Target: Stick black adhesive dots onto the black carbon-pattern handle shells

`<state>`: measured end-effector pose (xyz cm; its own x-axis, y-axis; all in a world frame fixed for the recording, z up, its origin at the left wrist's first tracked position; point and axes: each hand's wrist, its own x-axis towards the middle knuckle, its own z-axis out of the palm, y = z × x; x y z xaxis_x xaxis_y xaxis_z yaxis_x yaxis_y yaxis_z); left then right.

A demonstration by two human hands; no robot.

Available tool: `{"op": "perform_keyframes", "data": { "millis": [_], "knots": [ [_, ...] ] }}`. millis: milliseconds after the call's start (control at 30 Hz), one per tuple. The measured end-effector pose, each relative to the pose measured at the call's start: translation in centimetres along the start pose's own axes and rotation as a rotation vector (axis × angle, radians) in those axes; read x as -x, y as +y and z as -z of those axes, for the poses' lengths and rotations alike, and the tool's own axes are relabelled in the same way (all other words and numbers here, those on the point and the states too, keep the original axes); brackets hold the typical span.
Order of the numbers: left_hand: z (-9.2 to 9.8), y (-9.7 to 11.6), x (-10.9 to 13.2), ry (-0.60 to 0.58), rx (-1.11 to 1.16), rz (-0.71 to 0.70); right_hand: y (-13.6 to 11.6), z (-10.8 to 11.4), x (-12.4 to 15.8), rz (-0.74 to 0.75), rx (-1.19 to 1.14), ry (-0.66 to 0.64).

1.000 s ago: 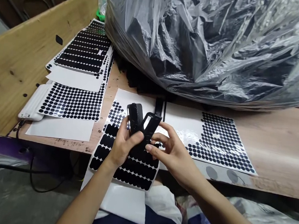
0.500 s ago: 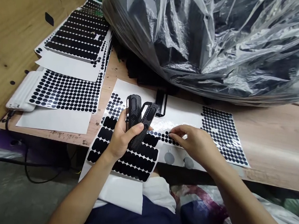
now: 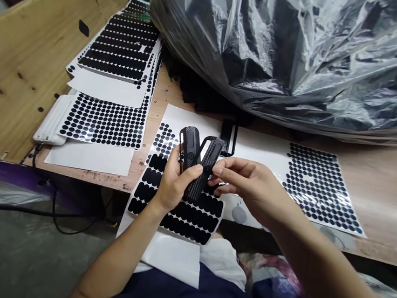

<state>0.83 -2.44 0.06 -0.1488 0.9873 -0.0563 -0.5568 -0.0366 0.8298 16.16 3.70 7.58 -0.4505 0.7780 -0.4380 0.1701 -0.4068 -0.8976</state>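
Left hand [image 3: 172, 181] closed round two carbon-patterned black cases over the oblong-sticker sheet [image 3: 187, 225]: left case [image 3: 190, 144] aimed at 12 o'clock, right case [image 3: 206, 173] at 1, thumb across both. I'd guess light, stiff plastic, slightly slick; thin open frames look fragile, so grip solid bodies. Right hand [image 3: 248, 177], 3 o'clock of them, half curled, fingertips by right case's edge; can't tell if anything's pinched.

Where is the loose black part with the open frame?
In the head view, the loose black part lies slightly right of centre on a white sheet, just beyond the two black pieces in the left hand.
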Motion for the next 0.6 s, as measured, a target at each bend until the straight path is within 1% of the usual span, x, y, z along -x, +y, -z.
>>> {"op": "perform_keyframes", "data": {
  "millis": [67,233,400,500,600],
  "knots": [
    [0.0,-0.1,0.0,0.006,0.002,-0.009,0.2,-0.6,-0.3,0.034,0.011,0.034],
    [-0.1,0.0,0.0,0.018,0.012,-0.012,0.5,-0.7,-0.3,0.095,0.042,0.071],
    [0.1,-0.2,0.0,0.015,-0.002,-0.032,0.4,-1.3,0.2,0.235,0.143,0.114],
    [0.1,-0.3,0.0,-0.002,0.019,-0.031,0.4,-1.5,0.3,0.293,0.199,0.110],
    [0.1,-0.3,0.0,0.002,0.021,-0.029,0.4,-1.5,0.3,0.313,0.224,0.110]
  ]
}}
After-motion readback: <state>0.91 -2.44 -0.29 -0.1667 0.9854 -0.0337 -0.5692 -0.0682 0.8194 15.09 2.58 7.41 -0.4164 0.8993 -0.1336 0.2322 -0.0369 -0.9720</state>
